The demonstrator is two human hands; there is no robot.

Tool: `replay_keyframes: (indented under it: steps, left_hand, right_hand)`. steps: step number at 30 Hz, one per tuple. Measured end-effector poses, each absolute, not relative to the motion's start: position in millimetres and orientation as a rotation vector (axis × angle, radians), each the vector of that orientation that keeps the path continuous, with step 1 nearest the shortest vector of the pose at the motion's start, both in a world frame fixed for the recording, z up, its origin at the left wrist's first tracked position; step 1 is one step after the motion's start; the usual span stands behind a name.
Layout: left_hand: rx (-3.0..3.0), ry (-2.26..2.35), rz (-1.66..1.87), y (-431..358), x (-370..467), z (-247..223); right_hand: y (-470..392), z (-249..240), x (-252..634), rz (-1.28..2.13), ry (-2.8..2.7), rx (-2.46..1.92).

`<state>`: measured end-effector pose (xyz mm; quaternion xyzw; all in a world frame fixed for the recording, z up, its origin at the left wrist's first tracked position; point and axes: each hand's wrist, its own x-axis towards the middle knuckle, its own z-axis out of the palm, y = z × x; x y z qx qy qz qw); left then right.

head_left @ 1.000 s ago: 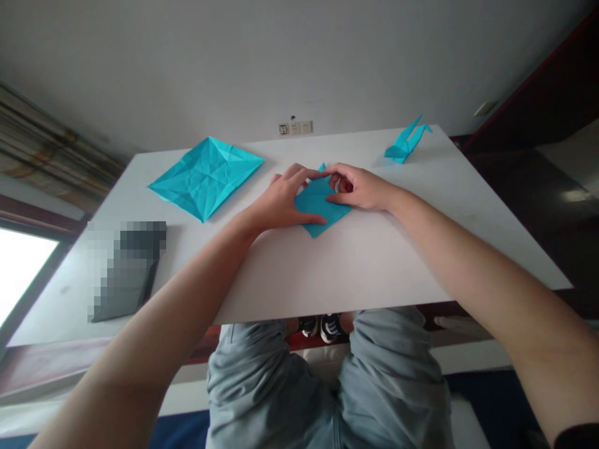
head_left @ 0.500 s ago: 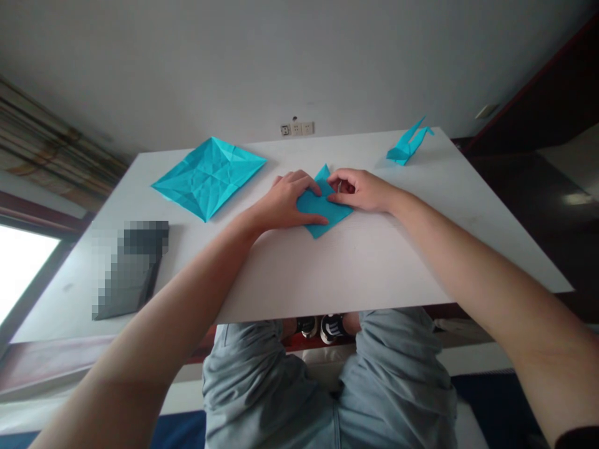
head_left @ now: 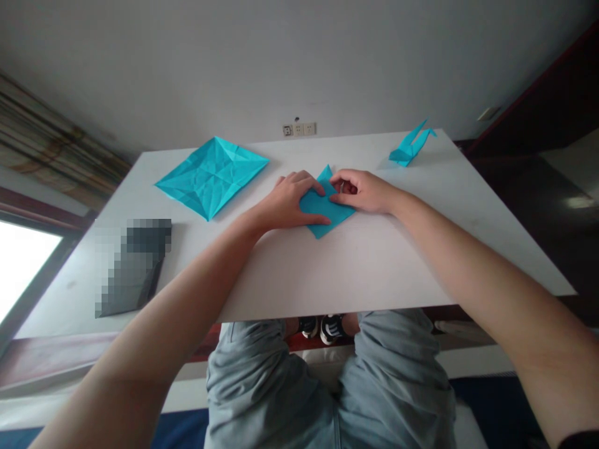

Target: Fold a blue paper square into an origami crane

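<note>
A small folded sheet of blue origami paper lies on the white table in front of me, one corner pointing away and another toward me. Across its left side rests my left hand, thumb and fingers spread apart and pressing the paper down. At its right edge my right hand is closed in a pinch, thumb and index finger on a flap. A ring shows on one curled finger. The fingers hide part of the folds.
To the left lies a larger creased blue paper. A blue paper crane stands at the far right of the table. A dark, blurred-out flat object is near my left forearm. Wall sockets sit behind the table.
The view has shifted very slightly. Both hands keep nearly the same places on the folded paper.
</note>
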<state>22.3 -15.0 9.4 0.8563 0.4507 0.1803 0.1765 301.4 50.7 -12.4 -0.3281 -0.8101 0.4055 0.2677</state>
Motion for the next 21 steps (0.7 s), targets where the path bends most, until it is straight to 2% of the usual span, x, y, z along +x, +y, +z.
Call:
replay_keyframes:
  steps: [21]
  left_hand:
    - [2.435,1.260,0.508,-14.7,22.7,7.3]
  right_hand:
    - [48.8,-8.8,301.8,1.043,-2.252,-0.866]
